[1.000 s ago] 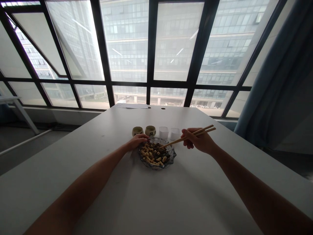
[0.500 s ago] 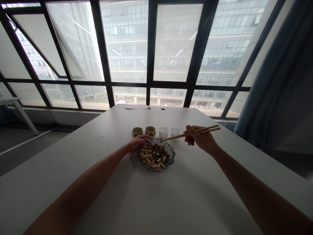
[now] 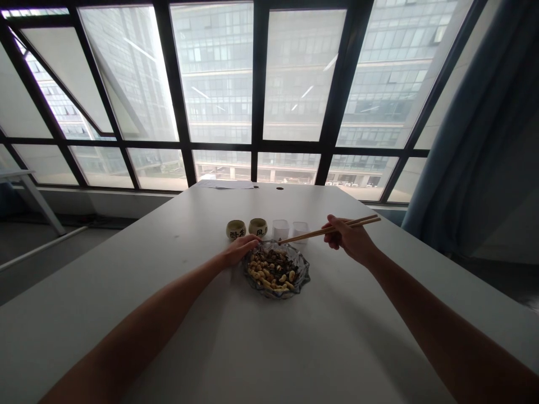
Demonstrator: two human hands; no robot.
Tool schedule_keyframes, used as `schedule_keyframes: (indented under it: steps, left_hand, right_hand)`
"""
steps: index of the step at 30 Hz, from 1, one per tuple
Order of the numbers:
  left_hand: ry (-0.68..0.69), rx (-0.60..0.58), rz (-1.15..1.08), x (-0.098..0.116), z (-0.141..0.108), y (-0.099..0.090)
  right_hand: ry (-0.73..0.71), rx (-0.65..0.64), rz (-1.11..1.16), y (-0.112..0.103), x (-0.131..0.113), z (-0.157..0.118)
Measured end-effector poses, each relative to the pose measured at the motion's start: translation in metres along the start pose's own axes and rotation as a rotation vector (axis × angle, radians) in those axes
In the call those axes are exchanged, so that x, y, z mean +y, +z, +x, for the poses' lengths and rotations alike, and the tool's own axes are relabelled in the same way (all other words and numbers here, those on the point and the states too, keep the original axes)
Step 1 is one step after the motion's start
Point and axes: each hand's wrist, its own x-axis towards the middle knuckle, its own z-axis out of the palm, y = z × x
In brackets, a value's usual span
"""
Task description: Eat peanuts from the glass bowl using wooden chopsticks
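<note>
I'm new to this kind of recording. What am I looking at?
There is no machine here: a person works with two bare hands, seen from a camera worn on the head. On the white table stands a glass bowl of peanuts and darker bits; behind it are two yellowish cups and two clear cups. The left hand is at the bowl's rim. The right hand holds chopsticks, tips near the bowl's far edge; whether they pinch anything is too small to tell.

Blue curtain (image 3: 471, 134) right of black-framed windows (image 3: 303, 78).
</note>
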Motion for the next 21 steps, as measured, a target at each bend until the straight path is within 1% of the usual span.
schedule_keyframes:
  steps: [4, 9, 12, 16, 21]
  left_hand:
    - [-0.011, 0.006, 0.037, 0.001, 0.001, 0.004]
    - [-0.043, 0.024, -0.046, -0.005, 0.004, 0.005]
    - [-0.057, 0.029, -0.068, -0.009, 0.006, 0.004]
    - [-0.042, 0.044, -0.055, -0.009, 0.007, 0.004]
    - [-0.03, 0.058, -0.034, -0.009, 0.007, 0.004]
  right_hand:
    - [0.026, -0.008, 0.002, -0.002, 0.001, 0.0]
    - [0.042, -0.005, 0.009, -0.002, 0.001, 0.001]
    - [0.056, 0.025, 0.013, -0.002, 0.002, 0.001]
    - [0.095, 0.063, -0.002, -0.001, 0.003, 0.001]
    - [0.119, 0.044, 0.001, 0.0, 0.0, 0.0]
